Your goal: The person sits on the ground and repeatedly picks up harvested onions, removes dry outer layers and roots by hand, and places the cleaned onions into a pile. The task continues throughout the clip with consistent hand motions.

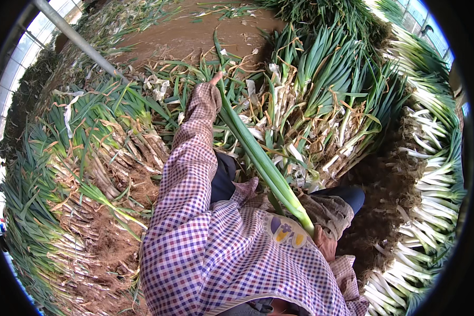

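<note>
One long green onion (256, 156) stretches diagonally across my lap, its leaves toward the top and its pale stem end low at the right. My right hand (326, 243) is closed around the stem end beside my checkered smock. At the top of the picture, my left hand (217, 78), mostly hidden by its sleeve, grips the upper leaves, whose tip sticks out beyond it. Ahead to the right lie untrimmed green onions (339, 71) with dry outer leaves and soiled stems.
A large heap of soiled green onions (75, 221) fills the left. Along the right edge runs a row of green onions with clean white stems (430, 197). A metal pole (77, 41) slants down at upper left. Loose leaves and peelings (158, 89) litter the soil ahead (181, 33).
</note>
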Available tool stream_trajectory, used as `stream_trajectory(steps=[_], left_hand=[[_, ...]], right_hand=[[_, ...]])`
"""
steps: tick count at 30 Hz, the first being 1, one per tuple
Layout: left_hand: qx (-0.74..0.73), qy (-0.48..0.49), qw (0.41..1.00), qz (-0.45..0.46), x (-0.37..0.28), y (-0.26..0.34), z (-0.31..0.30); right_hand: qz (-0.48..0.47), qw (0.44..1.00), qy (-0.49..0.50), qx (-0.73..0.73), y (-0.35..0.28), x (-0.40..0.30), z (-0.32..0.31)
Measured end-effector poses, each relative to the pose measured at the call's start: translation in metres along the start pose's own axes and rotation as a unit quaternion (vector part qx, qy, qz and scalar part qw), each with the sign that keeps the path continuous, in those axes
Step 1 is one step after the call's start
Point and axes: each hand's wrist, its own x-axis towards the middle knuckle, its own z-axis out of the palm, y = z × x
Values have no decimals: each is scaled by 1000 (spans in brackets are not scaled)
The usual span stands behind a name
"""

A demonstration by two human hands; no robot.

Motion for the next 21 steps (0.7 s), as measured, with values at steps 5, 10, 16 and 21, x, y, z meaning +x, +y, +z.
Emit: stream_trajectory(steps=[5, 10, 16, 21], left_hand=[[25, 20, 999, 8, -3, -7, 6], [111, 83, 989, 47, 1, 6, 4], [172, 232, 955, 66, -4, 4, -16], [81, 412, 901, 107, -32, 22, -5]], right_hand=[[0, 1000, 4, -14, -5, -11, 4], [49, 997, -20, -56, 23, -13, 41], [-85, 994, -54, -41, -19, 3, -14], [-32, 995, -81, -49, -11, -45, -48]])
